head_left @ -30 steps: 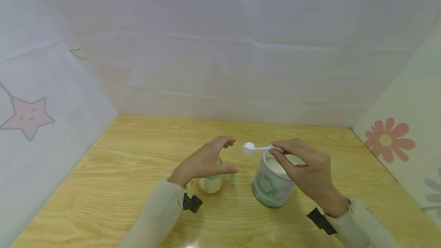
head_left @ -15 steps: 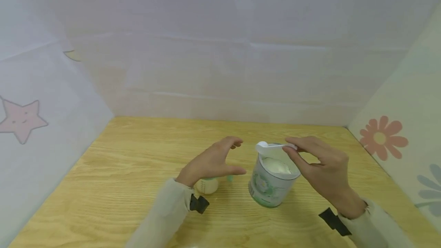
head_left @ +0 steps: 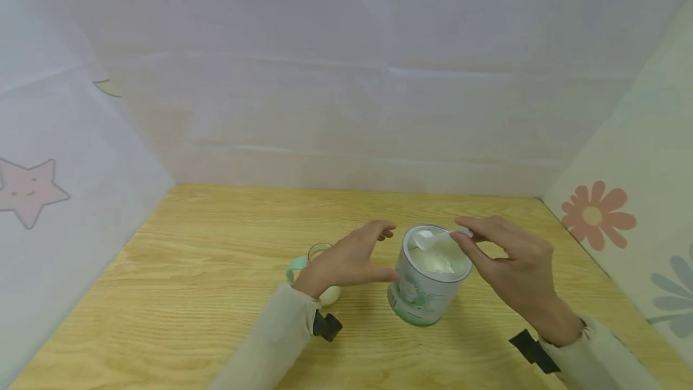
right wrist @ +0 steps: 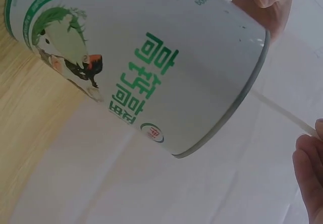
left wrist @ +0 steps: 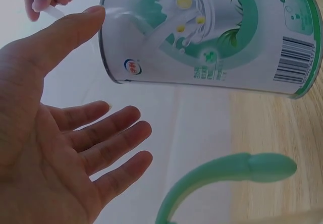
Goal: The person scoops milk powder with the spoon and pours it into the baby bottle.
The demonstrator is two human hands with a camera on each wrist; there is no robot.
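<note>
A white and green milk powder can (head_left: pixel 419 297) stands on the wooden table, its top off and pale powder (head_left: pixel 437 259) inside. My right hand (head_left: pixel 511 263) pinches the handle of a white scoop (head_left: pixel 423 241) between thumb and fingers. The scoop's bowl hangs over the can's mouth, low against the far left rim. Beside the can, my left hand (head_left: pixel 346 262) is spread and holds nothing. Its thumb reaches the can's rim in the left wrist view. Behind and under the left hand is a baby bottle (head_left: pixel 330 297) with pale liquid and green handles (left wrist: pixel 212 171), partly hidden.
The wooden table (head_left: pixel 216 245) runs back to a pale cloth wall (head_left: pixel 346 107). Side cloths carry a printed pink star (head_left: pixel 29 191) on the left and a red flower (head_left: pixel 595 215) on the right. Both wrists wear black straps.
My right hand has drawn the scoop rightward from beside the can and lowered it into the can's mouth. My left hand has shifted right toward the can, uncovering the bottle's left handle.
</note>
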